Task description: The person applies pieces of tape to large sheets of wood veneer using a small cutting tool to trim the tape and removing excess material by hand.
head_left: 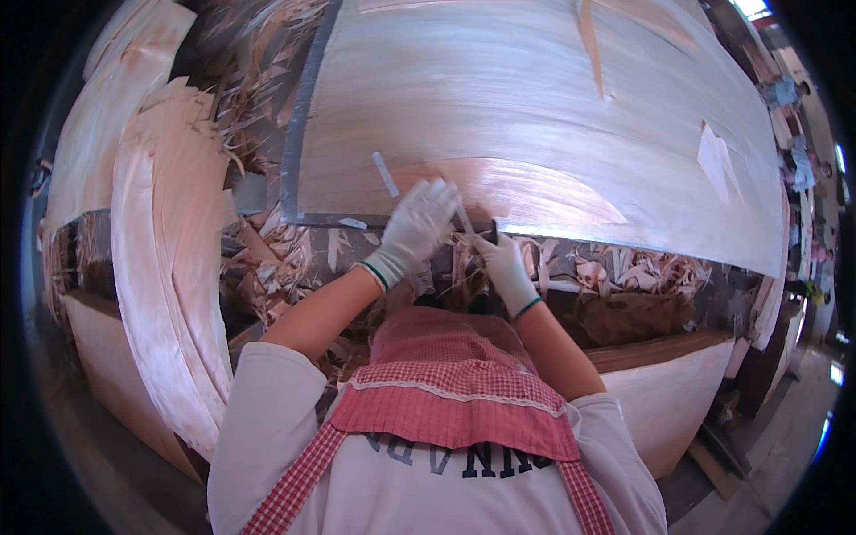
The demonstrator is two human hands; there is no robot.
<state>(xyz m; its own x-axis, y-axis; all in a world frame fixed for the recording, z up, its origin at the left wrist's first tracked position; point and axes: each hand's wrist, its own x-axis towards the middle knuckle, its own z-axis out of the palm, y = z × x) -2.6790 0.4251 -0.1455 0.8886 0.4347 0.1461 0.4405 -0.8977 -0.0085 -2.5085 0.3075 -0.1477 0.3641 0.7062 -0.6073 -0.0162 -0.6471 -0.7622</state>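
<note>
A large pale wood veneer sheet (535,116) lies in front of me, with a darker curved patch (526,187) at its near edge. My left hand (415,230), in a white glove with a green cuff, rests over this edge, fingers stretched out and holding nothing visible. Just to its right, my gloved right hand (510,272) is closed around a small dark tool (494,234) whose kind I cannot make out. A thin pale strip (465,217) stands between the two hands. Short white strips lie near my left hand, one on the sheet (385,174) and another at its edge (353,223).
Torn veneer scraps (267,259) heap up below the sheet's near edge and to its left. Long curved veneer pieces (169,250) lie at the left. A pale stack (660,392) stands at my right. Several people (798,165) are far off at the right rim.
</note>
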